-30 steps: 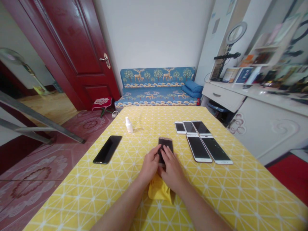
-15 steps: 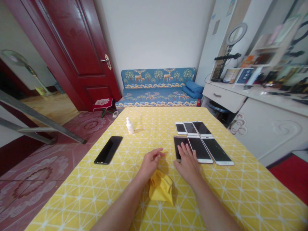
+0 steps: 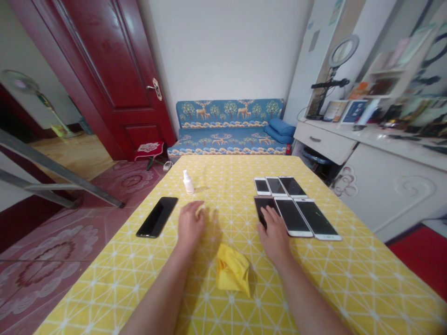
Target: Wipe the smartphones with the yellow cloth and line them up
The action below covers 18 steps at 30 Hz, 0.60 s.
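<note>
Six phones on yellow table (image 3: 349,288). Right hand (image 3: 274,232) flat, fingers spread, pressing dark phone (image 3: 262,207) beside white phone (image 3: 292,216); align edges, slide gently. Left hand (image 3: 190,225) empty, relaxed, near black phone (image 3: 157,216). Yellow cloth (image 3: 233,270) between forearms.

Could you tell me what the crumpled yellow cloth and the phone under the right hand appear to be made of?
The yellow cloth looks like soft matte fabric, perhaps microfibre: it lies in loose folds. The phone under the right hand shows a glossy dark front, probably glass, as it reflects light.
</note>
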Motion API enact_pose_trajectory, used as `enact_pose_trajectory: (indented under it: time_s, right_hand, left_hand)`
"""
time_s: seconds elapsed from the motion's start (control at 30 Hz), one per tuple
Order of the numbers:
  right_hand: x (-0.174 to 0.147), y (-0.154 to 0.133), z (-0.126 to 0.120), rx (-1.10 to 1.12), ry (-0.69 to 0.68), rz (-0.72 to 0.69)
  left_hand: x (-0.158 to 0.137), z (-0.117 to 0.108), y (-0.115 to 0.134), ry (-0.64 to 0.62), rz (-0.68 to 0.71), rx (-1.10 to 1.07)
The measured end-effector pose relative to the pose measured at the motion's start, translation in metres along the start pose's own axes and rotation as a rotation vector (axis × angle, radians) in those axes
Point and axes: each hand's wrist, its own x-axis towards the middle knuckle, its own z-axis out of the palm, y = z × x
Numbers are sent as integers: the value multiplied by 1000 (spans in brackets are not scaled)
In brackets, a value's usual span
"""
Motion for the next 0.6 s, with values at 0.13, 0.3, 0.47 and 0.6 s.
enact_pose_trajectory:
  time_s: [0.13, 0.3, 0.47, 0.6]
  right_hand:
    - [-9, -21, -10, 303, -139, -167]
    - [-21, -48, -23, 283, -433, -256]
    - [-26, -53, -25, 319, -516, -379]
    - [-28, -53, -10, 403, -474, -293]
  left_hand:
    - [13, -32, -25, 312, -225, 563]
    - [18, -39, -44, 68, -553, 720]
    - [21, -45, -41, -3, -474, 716]
    - [25, -47, -38, -148, -410, 573]
